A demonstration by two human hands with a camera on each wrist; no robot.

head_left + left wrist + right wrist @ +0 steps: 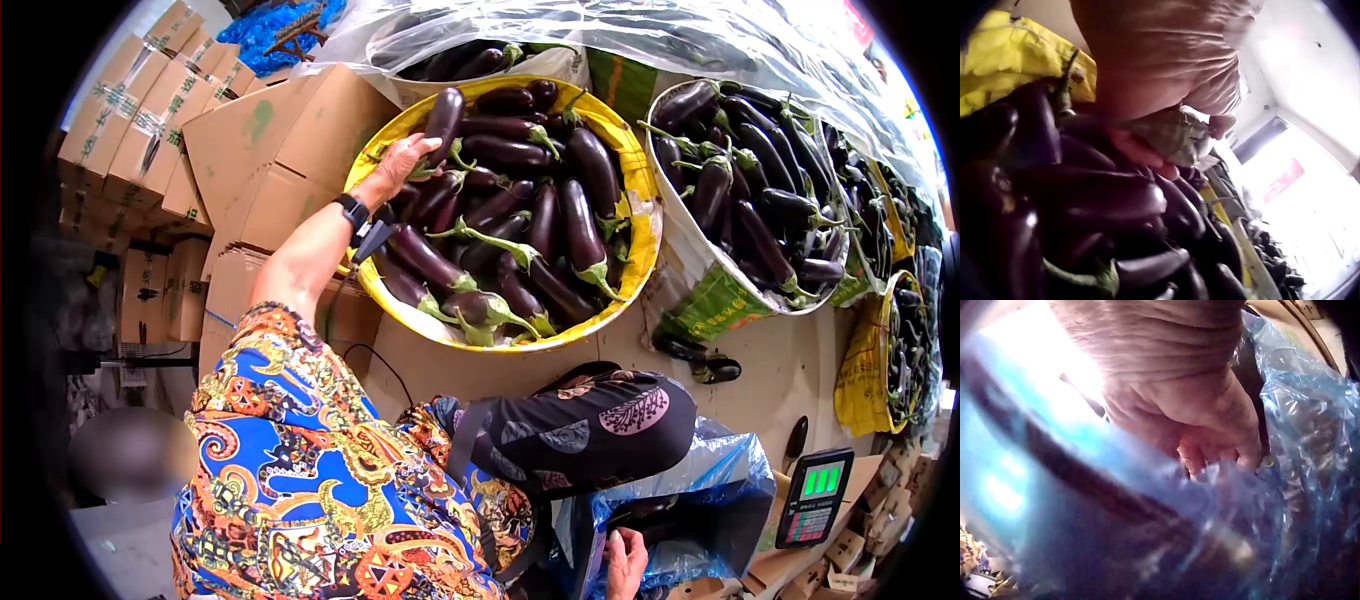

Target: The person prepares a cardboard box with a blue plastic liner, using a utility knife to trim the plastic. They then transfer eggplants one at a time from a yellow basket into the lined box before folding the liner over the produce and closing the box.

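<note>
My left hand (405,165), a watch on its wrist, grips a dark purple eggplant (445,118) above the near left rim of a round yellow-lined tub (648,215) heaped with eggplants. In the left wrist view, a pale green stem cap (1175,136) shows between its fingers and thumb. My right hand (625,565) reaches over the edge of a box lined with blue plastic (735,460), its fingers loosely bent. Crumpled plastic (1310,444) covers its fingertips in the right wrist view. Dark eggplants (655,525) lie inside this box.
Cardboard boxes (270,150) are stacked along the left. More eggplants fill a white-rimmed sack (715,290) and a yellow sack (865,375) at right. A digital scale display (815,498) stands beside the lined box. Loose eggplants (715,370) lie on the floor.
</note>
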